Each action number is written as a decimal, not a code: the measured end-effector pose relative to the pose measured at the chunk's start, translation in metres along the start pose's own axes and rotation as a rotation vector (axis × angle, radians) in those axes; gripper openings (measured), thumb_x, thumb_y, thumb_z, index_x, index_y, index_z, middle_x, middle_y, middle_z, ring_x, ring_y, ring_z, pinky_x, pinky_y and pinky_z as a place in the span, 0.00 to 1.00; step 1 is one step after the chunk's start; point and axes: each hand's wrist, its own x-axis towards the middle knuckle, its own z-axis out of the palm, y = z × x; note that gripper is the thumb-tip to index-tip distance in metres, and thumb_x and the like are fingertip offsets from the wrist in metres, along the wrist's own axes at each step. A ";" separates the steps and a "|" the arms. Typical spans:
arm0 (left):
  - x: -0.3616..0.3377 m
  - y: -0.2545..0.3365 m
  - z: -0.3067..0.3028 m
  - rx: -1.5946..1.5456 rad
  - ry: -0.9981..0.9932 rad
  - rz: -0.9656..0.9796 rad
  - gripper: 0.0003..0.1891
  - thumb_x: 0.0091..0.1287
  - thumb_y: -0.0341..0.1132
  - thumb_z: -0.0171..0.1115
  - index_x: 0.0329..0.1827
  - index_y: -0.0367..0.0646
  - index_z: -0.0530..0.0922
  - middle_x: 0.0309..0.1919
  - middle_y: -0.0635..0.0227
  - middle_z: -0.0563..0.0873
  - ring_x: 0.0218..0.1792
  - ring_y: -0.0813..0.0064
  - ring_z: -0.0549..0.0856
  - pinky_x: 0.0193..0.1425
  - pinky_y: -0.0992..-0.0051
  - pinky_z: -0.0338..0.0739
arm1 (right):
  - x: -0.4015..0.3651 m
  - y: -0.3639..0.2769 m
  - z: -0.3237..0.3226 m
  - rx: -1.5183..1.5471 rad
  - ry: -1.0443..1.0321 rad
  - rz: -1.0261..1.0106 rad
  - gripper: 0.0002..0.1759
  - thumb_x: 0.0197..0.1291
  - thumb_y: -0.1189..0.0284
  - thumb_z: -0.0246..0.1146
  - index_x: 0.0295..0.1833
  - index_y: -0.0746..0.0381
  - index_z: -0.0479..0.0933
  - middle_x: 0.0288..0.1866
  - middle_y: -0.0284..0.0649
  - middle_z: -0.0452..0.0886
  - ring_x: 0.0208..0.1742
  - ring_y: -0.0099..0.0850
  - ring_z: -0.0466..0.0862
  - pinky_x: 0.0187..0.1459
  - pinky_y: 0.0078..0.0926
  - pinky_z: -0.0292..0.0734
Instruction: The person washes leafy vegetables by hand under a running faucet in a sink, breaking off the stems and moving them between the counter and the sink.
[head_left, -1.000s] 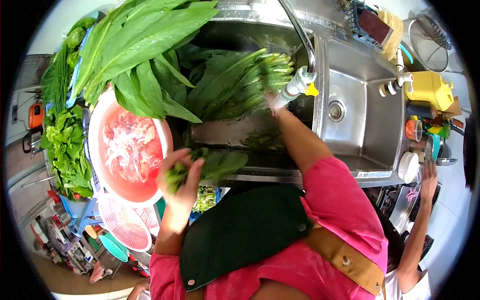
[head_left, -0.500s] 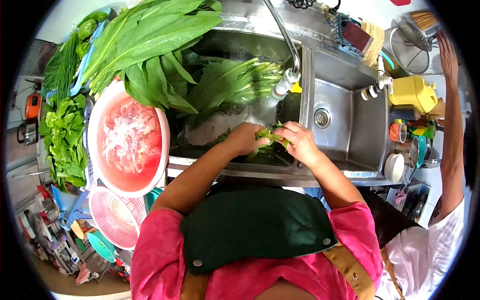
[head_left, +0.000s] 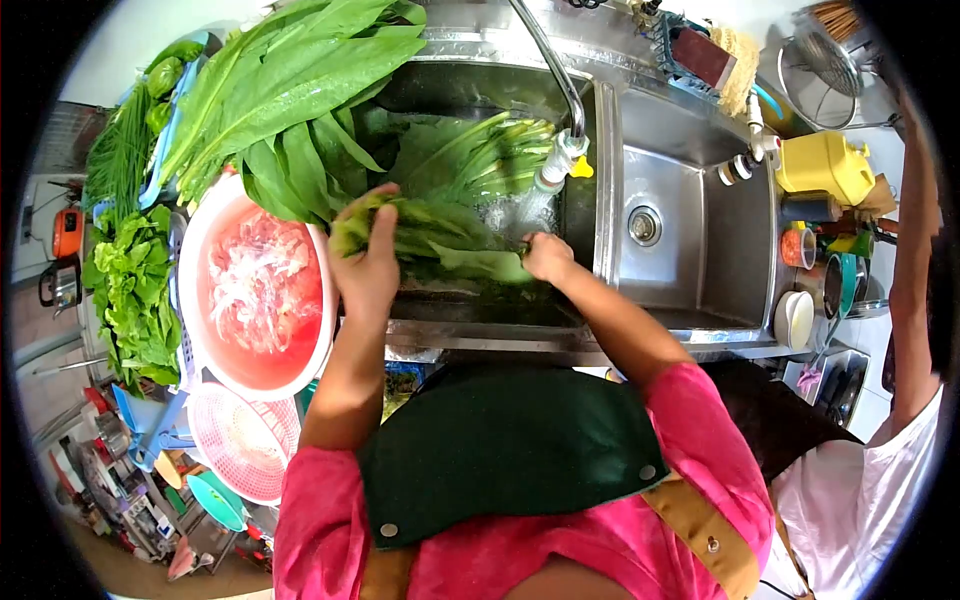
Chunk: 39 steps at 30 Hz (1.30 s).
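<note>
Over the left sink basin, a bunch of leafy greens is stretched sideways between my two hands. My left hand is curled round its yellowish-green left end, near the basin's left side. At the other end, my right hand is closed on the greens just below the tap. Water runs from the faucet nozzle into the basin. Behind my hands, more long-leaved greens lie in the basin with their pale stems pointing right. Part of the held bunch is blurred.
Large broad leaves overhang the basin's left corner. A pink-white tub of reddish water and pale shreds stands left, above a pink colander. A second basin and yellow jug are right. Another person's arm reaches up there.
My left hand has moved left and up, away from my right hand, and the greens now stretch between them. My right hand has shifted slightly left. The view has moved a little.
</note>
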 end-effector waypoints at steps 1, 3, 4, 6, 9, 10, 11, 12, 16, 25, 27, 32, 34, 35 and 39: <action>0.000 0.014 -0.004 -0.036 0.021 0.066 0.09 0.59 0.22 0.52 0.44 0.33 0.70 0.41 0.60 0.79 0.41 0.77 0.77 0.48 0.81 0.68 | 0.016 -0.001 0.001 0.006 -0.011 0.071 0.19 0.46 0.67 0.57 0.45 0.64 0.74 0.44 0.49 0.76 0.44 0.41 0.77 0.45 0.32 0.72; -0.005 0.035 -0.016 0.030 -0.006 0.197 0.08 0.59 0.19 0.48 0.42 0.33 0.68 0.40 0.58 0.79 0.42 0.72 0.78 0.53 0.74 0.68 | 0.079 0.010 0.029 0.173 0.243 0.122 0.19 0.46 0.65 0.57 0.40 0.69 0.74 0.39 0.49 0.78 0.39 0.41 0.78 0.40 0.34 0.72; -0.009 0.042 -0.019 0.041 -0.014 0.242 0.07 0.59 0.19 0.47 0.40 0.33 0.69 0.39 0.57 0.79 0.42 0.71 0.79 0.53 0.71 0.68 | 0.123 0.025 0.059 0.322 0.498 0.062 0.21 0.46 0.63 0.59 0.39 0.71 0.74 0.37 0.49 0.79 0.35 0.39 0.79 0.37 0.34 0.72; -0.020 0.038 -0.035 0.239 -0.083 0.273 0.07 0.57 0.19 0.49 0.39 0.34 0.68 0.38 0.55 0.79 0.41 0.67 0.79 0.53 0.68 0.70 | 0.164 0.012 0.053 0.726 0.426 0.172 0.21 0.46 0.62 0.59 0.38 0.71 0.74 0.35 0.48 0.79 0.34 0.38 0.79 0.36 0.33 0.72; -0.038 0.014 -0.044 0.213 -0.141 0.156 0.11 0.54 0.20 0.55 0.40 0.36 0.68 0.30 0.60 0.78 0.33 0.71 0.78 0.47 0.73 0.72 | 0.207 -0.013 0.060 1.071 0.313 0.281 0.23 0.45 0.60 0.60 0.38 0.71 0.75 0.33 0.47 0.79 0.32 0.37 0.79 0.34 0.33 0.72; -0.044 0.009 -0.043 0.214 -0.145 0.062 0.12 0.53 0.20 0.57 0.40 0.37 0.68 0.28 0.62 0.77 0.31 0.73 0.76 0.43 0.76 0.72 | 0.219 -0.021 0.064 1.087 0.297 0.291 0.23 0.45 0.60 0.61 0.37 0.71 0.75 0.33 0.47 0.79 0.31 0.36 0.79 0.34 0.33 0.72; -0.050 0.006 -0.036 0.171 -0.065 -0.034 0.15 0.50 0.20 0.62 0.40 0.37 0.69 0.24 0.67 0.74 0.28 0.78 0.73 0.37 0.80 0.70 | 0.228 -0.029 0.066 1.076 0.281 0.293 0.24 0.45 0.59 0.61 0.37 0.71 0.75 0.32 0.47 0.79 0.30 0.36 0.79 0.33 0.33 0.72; -0.054 0.000 -0.032 0.205 -0.039 -0.134 0.19 0.46 0.21 0.66 0.40 0.37 0.70 0.25 0.68 0.73 0.27 0.81 0.72 0.32 0.83 0.68 | 0.235 -0.035 0.069 1.037 0.267 0.293 0.24 0.44 0.58 0.62 0.37 0.72 0.75 0.31 0.47 0.79 0.30 0.35 0.79 0.33 0.33 0.72; -0.043 -0.008 -0.022 0.342 -0.067 -0.179 0.16 0.47 0.23 0.67 0.38 0.37 0.72 0.24 0.69 0.74 0.25 0.83 0.72 0.29 0.83 0.68 | 0.228 -0.046 0.055 0.677 0.123 0.324 0.26 0.40 0.56 0.64 0.35 0.70 0.76 0.29 0.46 0.79 0.30 0.37 0.79 0.34 0.33 0.73; -0.004 -0.072 0.039 0.420 -0.526 -0.309 0.13 0.51 0.31 0.63 0.40 0.39 0.76 0.37 0.61 0.82 0.38 0.71 0.81 0.43 0.75 0.72 | 0.014 -0.024 -0.015 0.219 0.274 -0.013 0.19 0.42 0.64 0.61 0.41 0.60 0.76 0.28 0.50 0.78 0.34 0.45 0.79 0.39 0.37 0.73; 0.001 -0.079 0.072 0.368 -0.641 -0.359 0.21 0.48 0.35 0.67 0.45 0.38 0.74 0.37 0.61 0.82 0.39 0.71 0.80 0.43 0.75 0.72 | -0.021 -0.019 -0.016 0.140 0.230 -0.094 0.18 0.41 0.64 0.62 0.40 0.59 0.76 0.28 0.49 0.78 0.34 0.45 0.79 0.38 0.37 0.74; -0.012 -0.122 0.117 0.277 -0.670 -0.418 0.29 0.43 0.39 0.70 0.48 0.34 0.72 0.39 0.59 0.80 0.41 0.70 0.79 0.44 0.73 0.72 | -0.048 0.008 -0.018 0.141 0.168 -0.148 0.20 0.44 0.71 0.61 0.47 0.60 0.74 0.35 0.51 0.78 0.38 0.43 0.79 0.40 0.33 0.74; -0.011 -0.123 0.114 0.405 -0.663 -0.390 0.31 0.43 0.38 0.68 0.51 0.36 0.70 0.40 0.55 0.80 0.41 0.62 0.79 0.45 0.70 0.72 | -0.041 0.029 -0.028 0.559 0.284 -0.057 0.23 0.49 0.67 0.60 0.52 0.62 0.71 0.40 0.50 0.78 0.41 0.39 0.79 0.45 0.31 0.72; -0.009 -0.115 0.112 0.447 -0.777 -0.404 0.31 0.43 0.38 0.69 0.51 0.36 0.70 0.42 0.53 0.79 0.42 0.63 0.79 0.46 0.70 0.72 | -0.041 0.028 -0.039 0.588 0.319 -0.090 0.23 0.49 0.65 0.61 0.51 0.63 0.71 0.41 0.50 0.78 0.41 0.40 0.79 0.45 0.30 0.71; -0.020 -0.116 0.119 0.484 -1.043 -0.385 0.28 0.45 0.37 0.67 0.50 0.36 0.71 0.44 0.54 0.78 0.44 0.62 0.78 0.47 0.70 0.71 | -0.031 0.016 -0.071 0.493 0.201 -0.114 0.25 0.50 0.58 0.62 0.46 0.68 0.72 0.39 0.56 0.76 0.43 0.45 0.77 0.45 0.31 0.71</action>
